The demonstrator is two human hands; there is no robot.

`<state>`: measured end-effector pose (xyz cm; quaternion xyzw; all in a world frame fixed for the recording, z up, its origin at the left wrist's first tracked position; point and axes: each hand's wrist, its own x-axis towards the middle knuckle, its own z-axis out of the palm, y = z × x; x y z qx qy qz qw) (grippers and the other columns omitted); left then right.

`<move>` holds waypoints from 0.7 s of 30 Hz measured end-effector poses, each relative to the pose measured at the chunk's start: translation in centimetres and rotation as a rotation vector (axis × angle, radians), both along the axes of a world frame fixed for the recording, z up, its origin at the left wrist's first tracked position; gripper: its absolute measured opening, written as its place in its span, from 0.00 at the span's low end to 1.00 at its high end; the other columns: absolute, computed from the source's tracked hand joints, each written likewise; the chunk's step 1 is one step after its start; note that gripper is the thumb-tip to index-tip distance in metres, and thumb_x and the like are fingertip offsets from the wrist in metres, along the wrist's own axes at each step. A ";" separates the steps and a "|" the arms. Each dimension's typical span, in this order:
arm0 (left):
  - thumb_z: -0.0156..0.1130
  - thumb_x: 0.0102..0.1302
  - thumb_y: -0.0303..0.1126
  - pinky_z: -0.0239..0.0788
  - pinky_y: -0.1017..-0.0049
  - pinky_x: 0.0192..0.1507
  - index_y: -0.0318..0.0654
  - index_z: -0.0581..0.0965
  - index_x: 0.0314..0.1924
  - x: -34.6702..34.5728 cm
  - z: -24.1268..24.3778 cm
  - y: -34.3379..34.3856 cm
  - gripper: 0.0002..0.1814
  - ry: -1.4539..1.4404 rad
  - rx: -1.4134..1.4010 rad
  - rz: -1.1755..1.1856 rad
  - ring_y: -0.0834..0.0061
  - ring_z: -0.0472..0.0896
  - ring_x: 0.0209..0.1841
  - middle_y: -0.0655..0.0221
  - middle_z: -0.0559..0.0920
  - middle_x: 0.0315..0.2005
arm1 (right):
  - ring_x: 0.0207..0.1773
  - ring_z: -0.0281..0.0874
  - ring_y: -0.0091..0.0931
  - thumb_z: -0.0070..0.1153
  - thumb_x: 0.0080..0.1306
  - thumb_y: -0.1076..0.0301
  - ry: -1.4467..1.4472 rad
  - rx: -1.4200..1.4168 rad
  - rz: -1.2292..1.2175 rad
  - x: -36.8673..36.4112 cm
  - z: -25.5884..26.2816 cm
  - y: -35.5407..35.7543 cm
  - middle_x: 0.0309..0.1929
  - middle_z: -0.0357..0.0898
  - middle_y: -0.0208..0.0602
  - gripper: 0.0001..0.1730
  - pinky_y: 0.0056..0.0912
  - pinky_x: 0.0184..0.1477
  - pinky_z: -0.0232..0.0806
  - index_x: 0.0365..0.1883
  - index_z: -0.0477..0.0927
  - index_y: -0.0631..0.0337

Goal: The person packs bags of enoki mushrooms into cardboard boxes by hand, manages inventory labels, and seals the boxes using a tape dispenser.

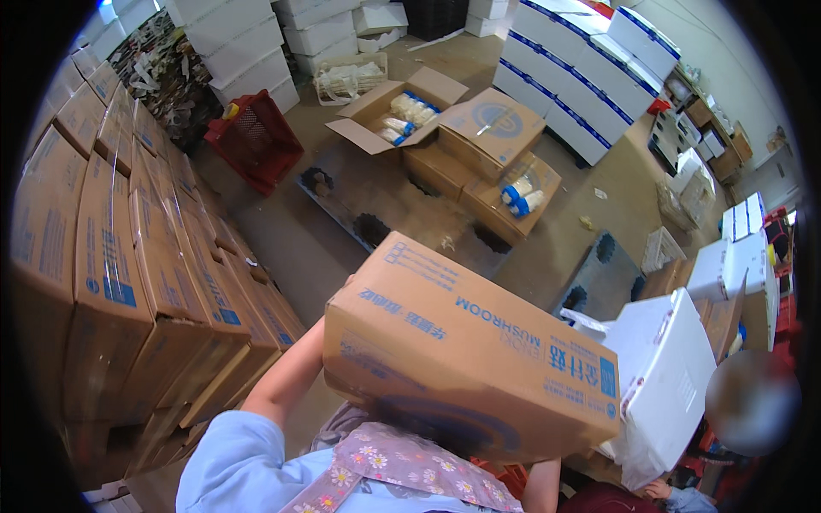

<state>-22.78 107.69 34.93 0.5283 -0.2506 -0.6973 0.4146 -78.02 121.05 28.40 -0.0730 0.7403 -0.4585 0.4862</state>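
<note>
A large printed cardboard box (474, 346) spans the space before my chest, with my arms around its two ends. My left hand (349, 280) is almost wholly hidden at the box's far left edge; only a sliver shows. My right hand is hidden behind or under the box's lower right, where just the forearm is seen. Beyond the box, an open carton (426, 138) holds bags of enoki mushrooms (414, 109). Beside it a taped carton (494, 125) rests on other cartons, and two more bags (523, 192) lie on a lower carton.
Stacked cartons (109, 237) line the left. A blue pallet (340, 199) lies ahead, a red crate (256, 141) behind it. White foam boxes (571, 70) stand at the back. At right are a white foam box (667, 378), a second pallet (600, 269) and a co-worker's hand (659, 489).
</note>
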 end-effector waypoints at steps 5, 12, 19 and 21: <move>0.48 0.74 0.48 0.73 0.76 0.38 0.35 0.80 0.48 8.5 -1.4 -4.8 0.23 -0.051 0.069 0.130 0.82 0.80 0.36 0.71 0.84 0.37 | 0.35 0.80 0.29 0.56 0.61 0.68 -0.033 0.000 0.104 7.1 -4.1 -12.4 0.37 0.80 0.37 0.12 0.32 0.36 0.72 0.42 0.79 0.62; 0.47 0.74 0.49 0.73 0.75 0.39 0.35 0.80 0.49 21.2 -3.3 -14.0 0.24 -0.122 0.235 0.252 0.82 0.80 0.37 0.70 0.84 0.38 | 0.35 0.80 0.28 0.56 0.61 0.68 -0.068 0.082 0.219 19.6 -9.3 -29.2 0.37 0.80 0.37 0.11 0.32 0.36 0.72 0.41 0.79 0.62; 0.47 0.74 0.49 0.73 0.74 0.40 0.35 0.80 0.50 33.6 -13.2 -23.5 0.25 -0.103 0.389 0.295 0.81 0.80 0.39 0.70 0.84 0.40 | 0.35 0.80 0.28 0.56 0.62 0.67 -0.042 0.150 0.273 32.2 -17.1 -40.8 0.37 0.80 0.37 0.11 0.32 0.36 0.72 0.41 0.80 0.62; 0.47 0.74 0.50 0.73 0.74 0.41 0.36 0.80 0.50 37.5 -18.0 -26.7 0.25 -0.094 0.427 0.292 0.81 0.80 0.39 0.70 0.84 0.40 | 0.35 0.80 0.28 0.56 0.62 0.67 -0.039 0.186 0.275 36.2 -20.8 -42.8 0.37 0.80 0.37 0.11 0.32 0.36 0.72 0.41 0.80 0.62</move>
